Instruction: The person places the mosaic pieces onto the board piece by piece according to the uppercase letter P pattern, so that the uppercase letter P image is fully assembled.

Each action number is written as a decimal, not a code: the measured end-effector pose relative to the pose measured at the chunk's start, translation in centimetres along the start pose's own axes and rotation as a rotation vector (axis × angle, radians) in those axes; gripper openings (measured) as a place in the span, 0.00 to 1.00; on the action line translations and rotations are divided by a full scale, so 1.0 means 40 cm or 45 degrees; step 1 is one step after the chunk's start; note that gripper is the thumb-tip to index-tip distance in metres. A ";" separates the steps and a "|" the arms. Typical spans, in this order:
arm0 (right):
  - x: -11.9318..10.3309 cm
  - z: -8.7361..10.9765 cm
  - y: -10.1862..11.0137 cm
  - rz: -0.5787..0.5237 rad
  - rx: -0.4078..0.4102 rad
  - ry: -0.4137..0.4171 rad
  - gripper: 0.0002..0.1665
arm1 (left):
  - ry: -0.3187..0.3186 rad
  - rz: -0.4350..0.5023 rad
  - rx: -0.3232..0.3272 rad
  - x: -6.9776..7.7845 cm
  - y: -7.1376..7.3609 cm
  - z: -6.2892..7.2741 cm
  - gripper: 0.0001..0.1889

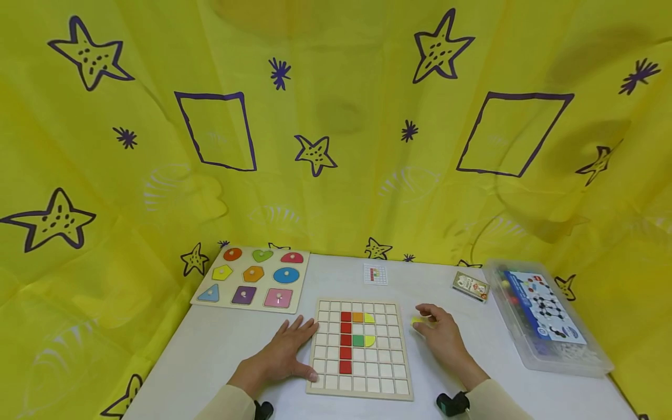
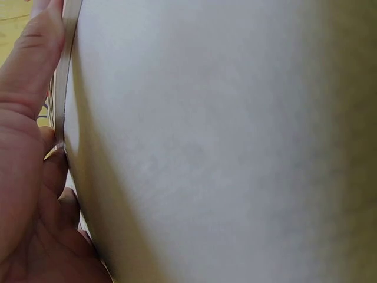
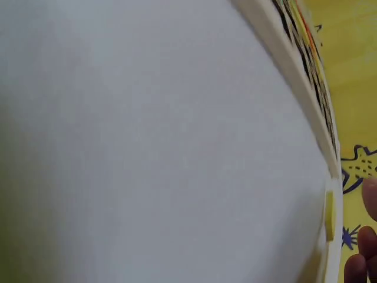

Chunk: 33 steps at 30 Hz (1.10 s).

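Note:
A wooden grid board (image 1: 359, 395) lies on the white table. Its cells hold a column of several red squares (image 1: 345, 342), an orange square (image 1: 357, 317), a green square (image 1: 358, 340) and two yellow rounded pieces (image 1: 370, 341). My left hand (image 1: 283, 353) rests at the board's left edge, fingers spread, with the thumb touching the rim. Right of the board, my right hand (image 1: 442, 336) hovers with loosely bent fingers beside a small yellow piece (image 1: 417, 320). In the right wrist view this yellow piece (image 3: 330, 215) lies on the table, apart from the fingertips (image 3: 370, 197).
At the back left lies a shape puzzle board (image 1: 238, 309) with knobbed pieces. A small pattern card (image 1: 375, 274) is behind the grid board. Toward the right are a small card box (image 1: 471, 286) and a clear plastic case (image 1: 564, 363). A yellow curtain (image 1: 341, 204) hangs behind the table.

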State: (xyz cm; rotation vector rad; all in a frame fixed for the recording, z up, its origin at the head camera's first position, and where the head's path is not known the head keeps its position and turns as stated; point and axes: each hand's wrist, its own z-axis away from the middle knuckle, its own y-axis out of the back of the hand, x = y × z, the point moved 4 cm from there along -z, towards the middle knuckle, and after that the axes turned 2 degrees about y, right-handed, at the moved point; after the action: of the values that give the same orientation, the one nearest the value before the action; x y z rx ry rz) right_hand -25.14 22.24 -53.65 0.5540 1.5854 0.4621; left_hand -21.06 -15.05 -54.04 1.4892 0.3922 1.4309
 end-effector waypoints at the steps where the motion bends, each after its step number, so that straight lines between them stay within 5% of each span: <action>1: 0.006 0.000 0.003 0.020 -0.015 -0.001 0.23 | 0.001 -0.001 0.000 0.000 0.000 0.000 0.60; 24: 0.038 -0.011 0.000 0.268 -0.073 0.044 0.17 | 0.020 -0.017 -0.001 -0.006 -0.005 -0.005 0.59; 33: 0.028 -0.009 0.020 0.147 0.030 -0.003 0.17 | 0.030 -0.012 0.004 -0.006 -0.002 -0.005 0.59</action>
State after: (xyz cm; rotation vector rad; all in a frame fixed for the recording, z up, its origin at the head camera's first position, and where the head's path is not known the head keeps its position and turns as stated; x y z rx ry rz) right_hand -25.49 23.59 -54.04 0.6663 1.5638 0.5298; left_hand -21.26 -15.11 -54.29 1.4724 0.4152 1.4421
